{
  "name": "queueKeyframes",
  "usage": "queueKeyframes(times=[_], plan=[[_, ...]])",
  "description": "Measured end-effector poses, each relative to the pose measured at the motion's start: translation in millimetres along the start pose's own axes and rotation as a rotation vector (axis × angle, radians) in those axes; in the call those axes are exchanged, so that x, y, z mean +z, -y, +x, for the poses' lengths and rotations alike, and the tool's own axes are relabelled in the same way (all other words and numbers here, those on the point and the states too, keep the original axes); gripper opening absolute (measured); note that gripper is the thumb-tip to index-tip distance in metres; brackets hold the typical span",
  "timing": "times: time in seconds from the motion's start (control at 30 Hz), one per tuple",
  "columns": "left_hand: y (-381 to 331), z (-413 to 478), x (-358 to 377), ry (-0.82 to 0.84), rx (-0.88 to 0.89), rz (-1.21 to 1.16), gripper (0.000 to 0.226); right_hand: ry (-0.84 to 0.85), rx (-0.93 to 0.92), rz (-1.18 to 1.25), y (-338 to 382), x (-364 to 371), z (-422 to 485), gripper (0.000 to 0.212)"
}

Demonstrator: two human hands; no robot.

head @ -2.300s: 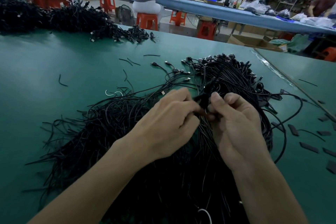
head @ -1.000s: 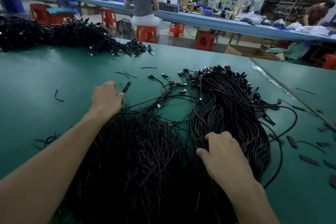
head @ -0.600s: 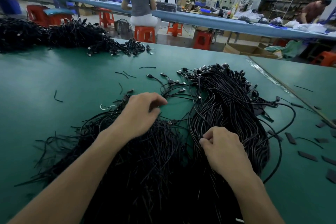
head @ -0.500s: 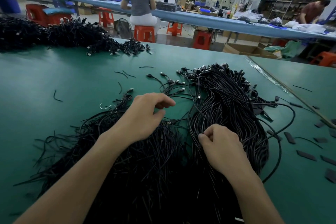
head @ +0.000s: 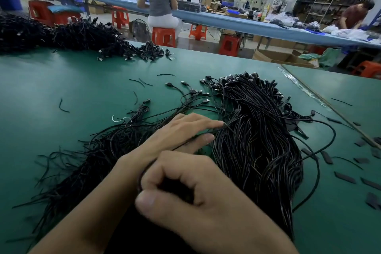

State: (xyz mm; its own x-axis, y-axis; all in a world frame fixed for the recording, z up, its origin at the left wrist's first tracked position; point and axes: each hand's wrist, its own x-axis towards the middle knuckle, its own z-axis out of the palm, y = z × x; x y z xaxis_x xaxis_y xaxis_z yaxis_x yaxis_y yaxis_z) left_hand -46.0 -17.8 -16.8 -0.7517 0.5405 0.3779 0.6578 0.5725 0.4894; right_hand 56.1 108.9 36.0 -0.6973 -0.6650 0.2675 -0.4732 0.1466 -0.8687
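While I watched the head feed from my station, both forearms came in from the near edge and met low in the middle of the picture. The left hand (head: 177, 138) lay flat, back up, its fingers (head: 214, 124) stretched nearly straight toward the right, and the thumb ran alongside just beneath them. I could see a single black cable (head: 141, 177) passing between that thumb and the forefinger, so the hand held it in a light pinch rather than a fist. The right hand (head: 202, 198) sat nearer to me, partly over the left wrist, with its fingers curled tight and the thumb folded across the front. It gripped the near end of the same cable, which looped out on its left side before running up into the left hand.

Just past the left fingertips the cable went into the big bundle of cables (head: 257, 140), which lay right of both hands on the green counter (head: 61, 80). Beyond that bundle its plug ends (head: 237, 78) fanned out. Left of the left hand a looser pile (head: 99, 150) spread outward.
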Motion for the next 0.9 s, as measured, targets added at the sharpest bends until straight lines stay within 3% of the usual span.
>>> queueKeyframes(times=[0.07, 0.17, 0.23, 0.3, 0.37, 0.43, 0.5, 0.57, 0.63, 0.7, 0.8, 0.87, 0.9], plan=[[0.5, -3.1, -0.8, -0.101, -0.051, -0.035, 0.044, -0.019, -0.04, 0.071, 9.2, 3.5, -2.8, 0.032], [4.2, -6.8, -11.9, -0.598, -0.273, -0.435, 0.048, -0.345, -0.07, 0.009, 9.0, -9.1, -4.6, 0.047], [9.0, -8.5, -28.0, -0.931, -0.373, -0.605, 0.058, -0.551, 0.031, -0.174, -1.3, -26.0, -6.2, 0.054], [8.9, -12.5, -45.5, -1.165, -0.337, -0.537, 0.052, -0.648, 0.228, -0.37, -17.1, -44.1, -9.3, 0.055], [6.2, -17.1, -54.6, -1.259, -0.278, -0.333, 0.04, -0.628, 0.44, -0.569, -35.1, -58.1, -14.5, 0.052], [1.4, -17.9, -54.0, -1.19, -0.253, -0.073, 0.037, -0.518, 0.613, -0.75, -44.7, -61.3, -17.7, 0.042], [-3.3, -17.2, -43.9, -0.978, -0.16, 0.101, 0.029, -0.376, 0.685, -0.877, -43.9, -55.9, -15.3, 0.02], [-8.7, -15.0, -30.9, -0.745, -0.097, 0.225, 0.023, -0.266, 0.625, -0.825, -44.9, -48.9, -12.7, 0.05], [-14.0, -13.0, -20.6, -0.574, -0.042, 0.297, 0.019, -0.253, 0.512, -0.592, -40.3, -39.2, -8.2, 0.078], [-16.7, -12.1, -15.6, -0.457, 0.048, 0.324, 0.011, -0.272, 0.407, -0.372, -38.3, -28.3, -3.7, 0.087], [-19.3, -12.9, -16.0, -0.354, 0.116, 0.286, 0.023, -0.389, 0.268, -0.265, -41.1, -19.0, 1.4, 0.057], [-18.3, -14.2, -19.3, -0.39, 0.064, 0.187, 0.021, -0.503, 0.195, -0.22, -40.8, -19.1, 3.6, 0.025], [-16.8, -14.7, -21.3, -0.446, 0.026, 0.14, 0.017, -0.569, 0.157, -0.199, -41.6, -21.1, 3.0, 0.02]])
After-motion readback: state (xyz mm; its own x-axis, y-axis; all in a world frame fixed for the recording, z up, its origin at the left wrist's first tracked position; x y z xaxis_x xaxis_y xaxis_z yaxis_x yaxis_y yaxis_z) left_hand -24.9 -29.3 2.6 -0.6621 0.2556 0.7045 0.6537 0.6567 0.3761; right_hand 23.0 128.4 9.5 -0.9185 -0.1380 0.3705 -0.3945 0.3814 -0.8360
